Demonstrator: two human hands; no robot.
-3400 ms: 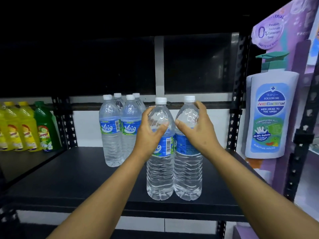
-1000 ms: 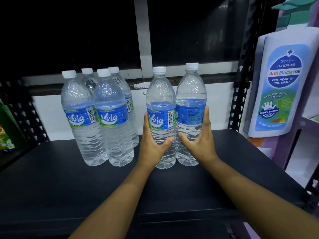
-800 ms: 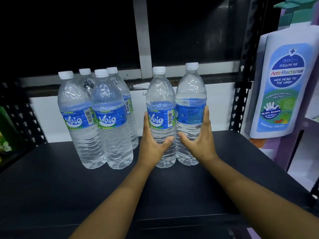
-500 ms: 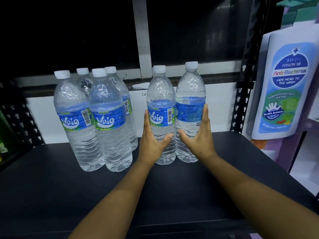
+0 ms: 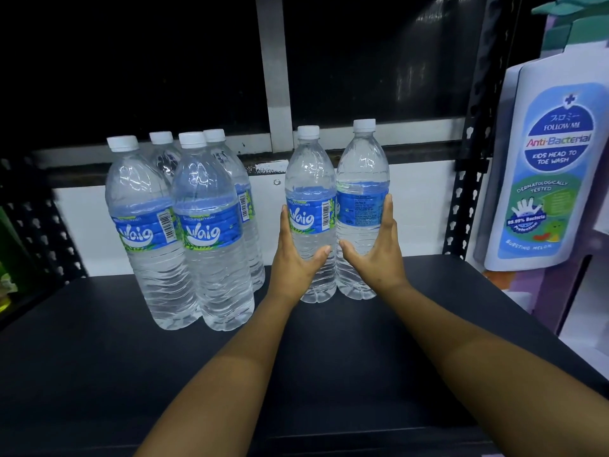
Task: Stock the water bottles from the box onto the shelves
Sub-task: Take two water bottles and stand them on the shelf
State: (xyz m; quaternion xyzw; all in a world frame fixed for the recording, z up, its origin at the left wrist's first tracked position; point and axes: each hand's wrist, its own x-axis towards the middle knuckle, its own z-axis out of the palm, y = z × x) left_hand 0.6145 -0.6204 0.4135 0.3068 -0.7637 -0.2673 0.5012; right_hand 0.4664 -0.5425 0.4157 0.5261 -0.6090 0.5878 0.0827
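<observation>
Fingers of the left hand (image 5: 294, 258) wrap the left side of one water bottle (image 5: 309, 199), thumb across its front; the right hand (image 5: 379, 258) cups the neighbouring bottle (image 5: 362, 179) the same way from the right. Both bottles stand upright, touching each other, on the black shelf (image 5: 329, 357), full of clear water with white caps on. Near their left stands a cluster of four more bottles (image 5: 204, 225), also capped and full. A soap bottle cut-out (image 5: 553, 179) hangs at right.
</observation>
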